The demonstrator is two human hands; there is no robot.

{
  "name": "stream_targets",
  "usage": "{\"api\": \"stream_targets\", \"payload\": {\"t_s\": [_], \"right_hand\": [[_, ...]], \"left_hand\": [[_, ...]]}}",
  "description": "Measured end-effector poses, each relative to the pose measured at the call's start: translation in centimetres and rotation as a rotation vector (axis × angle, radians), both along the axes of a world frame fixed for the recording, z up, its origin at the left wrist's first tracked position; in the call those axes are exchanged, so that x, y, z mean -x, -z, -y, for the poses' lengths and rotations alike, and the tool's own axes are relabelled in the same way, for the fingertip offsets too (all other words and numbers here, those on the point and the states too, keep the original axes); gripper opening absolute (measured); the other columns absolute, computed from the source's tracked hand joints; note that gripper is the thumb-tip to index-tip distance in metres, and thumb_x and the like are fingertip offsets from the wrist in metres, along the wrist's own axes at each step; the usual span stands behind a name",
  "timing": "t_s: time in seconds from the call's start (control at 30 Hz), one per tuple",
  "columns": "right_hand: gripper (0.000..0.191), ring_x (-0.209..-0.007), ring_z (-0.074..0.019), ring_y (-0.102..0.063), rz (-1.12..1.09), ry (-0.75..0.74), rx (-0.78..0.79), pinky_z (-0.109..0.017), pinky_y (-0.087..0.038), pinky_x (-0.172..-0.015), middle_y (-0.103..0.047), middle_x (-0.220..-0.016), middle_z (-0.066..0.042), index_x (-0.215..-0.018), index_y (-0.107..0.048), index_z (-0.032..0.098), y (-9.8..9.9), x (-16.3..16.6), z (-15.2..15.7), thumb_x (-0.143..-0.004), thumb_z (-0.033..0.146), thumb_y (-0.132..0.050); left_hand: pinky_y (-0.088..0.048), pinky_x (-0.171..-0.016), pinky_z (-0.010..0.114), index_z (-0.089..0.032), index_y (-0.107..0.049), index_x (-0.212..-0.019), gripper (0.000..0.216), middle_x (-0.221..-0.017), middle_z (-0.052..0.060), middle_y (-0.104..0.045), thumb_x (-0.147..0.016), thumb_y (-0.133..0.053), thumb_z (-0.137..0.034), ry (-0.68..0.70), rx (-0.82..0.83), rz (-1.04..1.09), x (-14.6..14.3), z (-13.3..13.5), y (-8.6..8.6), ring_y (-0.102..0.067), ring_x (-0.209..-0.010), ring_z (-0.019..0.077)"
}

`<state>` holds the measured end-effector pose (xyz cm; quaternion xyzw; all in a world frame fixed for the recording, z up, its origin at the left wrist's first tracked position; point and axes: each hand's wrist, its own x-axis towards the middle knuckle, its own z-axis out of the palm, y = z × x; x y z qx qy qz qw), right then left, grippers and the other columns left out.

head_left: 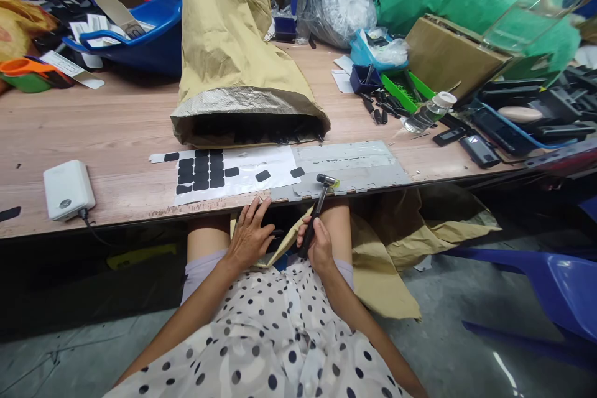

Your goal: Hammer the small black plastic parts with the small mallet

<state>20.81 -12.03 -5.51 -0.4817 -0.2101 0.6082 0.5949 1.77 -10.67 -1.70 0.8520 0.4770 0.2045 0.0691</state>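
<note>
I am holding the small hammer (318,202) in my right hand (319,247), fingers clamped round its black handle, its head lying up at the table (93,130) edge. My left hand (249,237) is resting with fingers spread on a dark piece (276,233) in my lap, just under that edge (whether it is gripping the piece or only pressing on it, I cannot tell).

Judging by the white sheet (275,161), I am well into the work. The black pads (201,174) are filling only its left part, and the right part is lying mostly bare.

Counting: one hammer and two sheets, the white one and a grey sheet (354,165) beside it. The pads make a block of roughly a dozen, with three singles to its right and one off its left end. One paper sack (224,43) is lying open-mouthed behind them.
</note>
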Motion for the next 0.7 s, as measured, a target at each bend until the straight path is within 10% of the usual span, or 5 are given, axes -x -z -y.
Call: {"api": "stream_targets", "payload": {"t_s": [0.2, 0.5, 0.7], "right_hand": [[0.052, -0.045, -0.0118, -0.053, 0.005, -0.012, 0.013, -0.025, -0.044, -0.039, -0.057, -0.061, 0.005, -0.088, -0.057, 0.022, -0.4, 0.0, -0.1, -0.075, 0.071, -0.069], [0.050, -0.048, -0.0142, -0.058, 0.007, -0.031, -0.006, -0.025, -0.044, -0.039, -0.057, -0.058, 0.005, -0.088, -0.057, 0.022, -0.3, -0.1, 0.0, -0.076, 0.069, -0.069], [0.047, -0.049, -0.0139, -0.059, -0.011, -0.017, -0.012, -0.024, -0.044, -0.039, -0.058, -0.059, 0.005, -0.088, -0.058, 0.023, -0.2, 0.1, 0.0, -0.077, 0.067, -0.070]], "left_hand": [[-0.034, -0.110, 0.059, -0.027, -0.073, -0.095, 0.015, -0.136, 0.010, -0.062, -0.085, -0.065, -0.035, -0.124, -0.069, 0.118, -0.6, -0.9, -0.5, -0.048, -0.133, 0.0373], [-0.042, -0.106, 0.054, -0.018, -0.066, -0.115, 0.032, -0.125, 0.016, -0.061, -0.086, -0.053, -0.024, -0.883, -0.105, 0.398, 4.5, -16.2, -4.5, -0.052, -0.123, 0.0358], [-0.036, -0.117, 0.053, -0.007, -0.064, -0.125, 0.060, -0.127, 0.021, -0.062, -0.066, -0.056, -0.009, -0.951, 0.105, 0.321, 8.0, -20.7, -3.9, -0.050, -0.129, 0.0400]]}}
